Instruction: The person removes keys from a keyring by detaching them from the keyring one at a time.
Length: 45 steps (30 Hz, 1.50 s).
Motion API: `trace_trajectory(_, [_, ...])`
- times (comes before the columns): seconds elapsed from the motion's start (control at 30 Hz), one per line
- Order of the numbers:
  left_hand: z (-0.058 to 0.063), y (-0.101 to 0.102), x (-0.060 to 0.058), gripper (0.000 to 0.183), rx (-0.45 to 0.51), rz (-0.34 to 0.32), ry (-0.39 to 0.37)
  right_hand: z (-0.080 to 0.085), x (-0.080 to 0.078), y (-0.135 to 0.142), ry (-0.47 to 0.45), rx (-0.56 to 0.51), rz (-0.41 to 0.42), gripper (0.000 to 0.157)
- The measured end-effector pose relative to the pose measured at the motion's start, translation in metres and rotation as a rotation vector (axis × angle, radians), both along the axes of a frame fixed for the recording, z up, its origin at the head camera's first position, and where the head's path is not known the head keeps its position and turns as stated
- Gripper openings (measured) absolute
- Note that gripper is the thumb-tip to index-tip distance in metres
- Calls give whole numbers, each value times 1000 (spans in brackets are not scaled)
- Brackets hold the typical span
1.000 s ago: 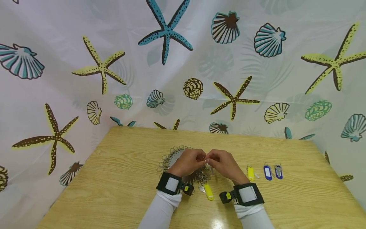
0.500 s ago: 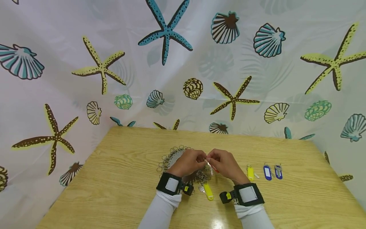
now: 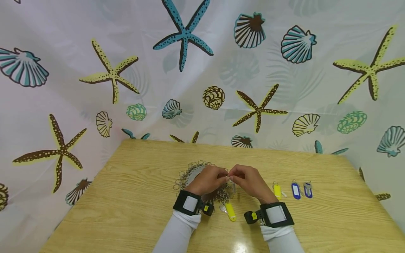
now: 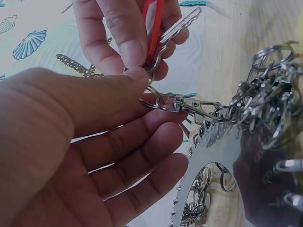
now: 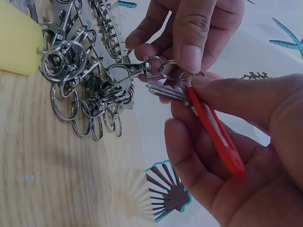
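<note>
My left hand (image 3: 207, 179) pinches the split ring (image 4: 152, 98) of a metal swivel clasp (image 4: 194, 106) between thumb and forefinger. Facing it, my right hand (image 3: 250, 179) pinches the small ring of a red key tag (image 5: 218, 135), and the fingertips of both hands meet there. A silver key (image 5: 166, 91) hangs from the same ring as the tag. The two rings touch or overlap; whether one is threaded through the other cannot be told. Beneath my left hand lies a grey metal ring-shaped plate (image 3: 193, 173), edged with many clasps and rings.
A yellow key tag (image 3: 230, 212) lies in front of the heap of clasps (image 3: 224, 194). To the right are another yellow tag (image 3: 277, 192) and two blue tags, a nearer one (image 3: 296, 190) and a farther one (image 3: 308, 189), with keys. A patterned curtain (image 3: 202, 77) surrounds the wooden table (image 3: 142, 196).
Both hands keep nearly the same place while the fingers work at the rings. The red tag, seen below the right fingers half a second ago, is now hidden in the head view.
</note>
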<state>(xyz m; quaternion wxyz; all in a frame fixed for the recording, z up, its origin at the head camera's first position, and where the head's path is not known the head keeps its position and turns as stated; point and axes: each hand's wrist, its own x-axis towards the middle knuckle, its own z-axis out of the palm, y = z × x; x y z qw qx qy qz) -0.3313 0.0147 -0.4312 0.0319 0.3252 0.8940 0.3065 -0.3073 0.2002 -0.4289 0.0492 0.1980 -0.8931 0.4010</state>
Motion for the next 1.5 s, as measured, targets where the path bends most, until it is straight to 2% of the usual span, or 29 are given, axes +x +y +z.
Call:
trace_trajectory(0.17, [1,-1,1,24,32,-3,4,0,-1,-1,31,7,-10,7])
trace_trajectory(0.3, [0,-2,0,23,44,-2,8,0,-1,-2,21,7,-20,7])
trace_trajectory(0.57, [0,-1,-1,27,19,-10,3,0,0,-2,-28,-7,-44,5])
trace_trajectory(0.77, [-1,0,-2,28,4,-30,1,0,1,-2,-24,-11,-47,4])
trace_trajectory(0.93, [-3,-1,-2,26,23,-5,1,-1,0,-2,-42,-4,-63,5])
trace_trajectory(1.17, [-4,-1,0,14,46,36,-6,-3,0,-5,-65,7,-94,5])
trace_trajectory(1.5, [-2,0,0,17,61,17,-28,-2,-1,-3,-39,23,-125,5])
